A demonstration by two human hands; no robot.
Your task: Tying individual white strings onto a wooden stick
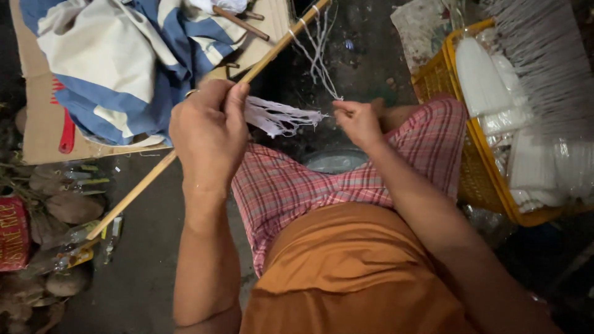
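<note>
The left hand (209, 133) is gripping a long, thin, pale wooden stick (204, 124) in a closed fist, together with a frayed bundle of white cotton strings (278, 117) that is fanning out from between its fingers toward the right. The right hand (357, 121) is pinching the loose ends of those strings between thumb and fingertips, its fingers drawn tightly together. The stick is running diagonally from the lower left up to the top centre, where more white strings (317, 43) are hanging from it in limp, wavy strands.

The person is sitting in red-and-white checked cloth shorts (297, 185) and an orange shirt (346, 272), with the hands hovering just above the knees over a dark, rough floor (359, 55). At the right edge a yellow plastic lattice basket (476, 179) is holding smooth white candles wrapped in clear film (489, 86). At the upper left a crumpled blue-and-white striped fabric (117, 62) is lying on a flat sheet of brown cardboard (37, 130). Along the left edge brown, lumpy husks (68, 207) are lying beside a red printed bag (12, 235).
</note>
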